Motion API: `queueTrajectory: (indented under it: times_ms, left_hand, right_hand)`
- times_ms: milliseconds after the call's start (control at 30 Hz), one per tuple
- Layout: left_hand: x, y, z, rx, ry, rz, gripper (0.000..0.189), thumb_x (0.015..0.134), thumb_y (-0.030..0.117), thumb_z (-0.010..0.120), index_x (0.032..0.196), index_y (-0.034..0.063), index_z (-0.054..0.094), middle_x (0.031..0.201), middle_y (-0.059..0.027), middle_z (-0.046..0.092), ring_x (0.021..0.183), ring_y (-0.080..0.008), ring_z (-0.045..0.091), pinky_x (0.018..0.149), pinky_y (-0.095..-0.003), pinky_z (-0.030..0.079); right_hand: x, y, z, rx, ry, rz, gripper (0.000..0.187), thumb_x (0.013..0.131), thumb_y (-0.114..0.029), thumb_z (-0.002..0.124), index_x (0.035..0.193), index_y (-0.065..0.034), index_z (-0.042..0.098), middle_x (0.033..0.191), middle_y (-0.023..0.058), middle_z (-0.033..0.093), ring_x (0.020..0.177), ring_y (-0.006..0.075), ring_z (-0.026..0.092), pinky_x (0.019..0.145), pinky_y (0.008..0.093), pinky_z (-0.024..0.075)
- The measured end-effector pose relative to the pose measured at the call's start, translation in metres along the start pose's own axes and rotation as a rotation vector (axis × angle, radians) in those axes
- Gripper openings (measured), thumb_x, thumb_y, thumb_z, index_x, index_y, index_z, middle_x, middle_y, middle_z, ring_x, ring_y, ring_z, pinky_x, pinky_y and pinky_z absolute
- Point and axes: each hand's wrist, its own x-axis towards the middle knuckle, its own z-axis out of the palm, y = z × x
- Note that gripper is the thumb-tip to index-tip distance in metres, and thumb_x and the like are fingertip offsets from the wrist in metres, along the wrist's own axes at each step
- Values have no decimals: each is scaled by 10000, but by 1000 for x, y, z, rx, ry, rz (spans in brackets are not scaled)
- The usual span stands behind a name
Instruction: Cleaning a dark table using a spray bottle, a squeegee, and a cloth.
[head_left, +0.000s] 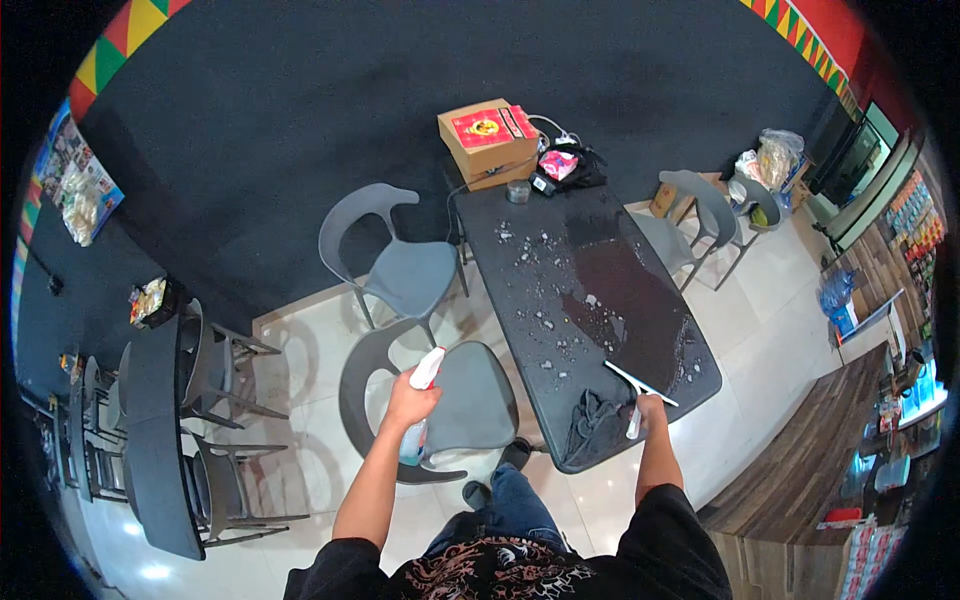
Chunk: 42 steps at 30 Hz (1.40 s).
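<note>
My left hand (412, 399) is wrapped around the neck of a spray bottle (414, 442) with a white and red trigger head and bluish liquid inside, above a grey chair. In my right hand (651, 407) is the handle of a white squeegee (637, 385); its blade lies across the near end of a dark table (517, 315). Beside the squeegee, a crumpled dark cloth (592, 420) rests at the table's near left corner. A wet patch (622, 292) darkens the tabletop's right half. White foam clumps (547, 324) are scattered over its left and middle.
A cardboard box (487, 161), a small jar (517, 191) and a black bag (581, 169) occupy the table's far end. Grey chairs (412, 274) stand along its left side, more (701, 214) at the right. A wood-panelled counter (787, 442) runs along the right.
</note>
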Motion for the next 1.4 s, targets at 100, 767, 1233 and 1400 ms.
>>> queueTrajectory:
  times_ms: [100, 767, 1233, 1400]
  left_hand:
    - [6, -4, 1, 20, -44, 25, 353, 664, 104, 602, 1010, 36, 634, 806, -140, 652, 769, -243, 643, 735, -331, 494]
    - [194, 45, 118, 133, -291, 93, 323, 662, 163, 624, 950, 17, 639, 898, -193, 666, 868, -322, 651, 776, -376, 499]
    - [366, 106, 167, 43, -126, 61, 229, 681, 137, 625, 862, -4, 612, 785, -207, 646, 776, -364, 642, 695, -402, 492]
    - [406, 114, 187, 85, -99, -20, 226, 680, 156, 637, 840, -1, 606, 796, -214, 644, 809, -384, 636, 721, -423, 495]
  right_hand:
    - [0, 7, -3, -63, 69, -114, 216, 813, -50, 455, 959, 66, 566, 671, 185, 560, 519, 288, 572, 453, 419, 467]
    - [40, -24, 38, 420, 294, -231, 122, 787, -58, 411, 802, 19, 504, 608, 116, 523, 459, 172, 505, 399, 326, 400]
    - [207, -251, 121, 346, 500, -305, 131, 770, -38, 467, 826, 62, 530, 711, 133, 580, 555, 206, 573, 498, 338, 447]
    - [286, -289, 129, 54, 496, -298, 313, 764, -151, 512, 974, 69, 583, 1003, 269, 625, 1002, 398, 590, 868, 429, 436]
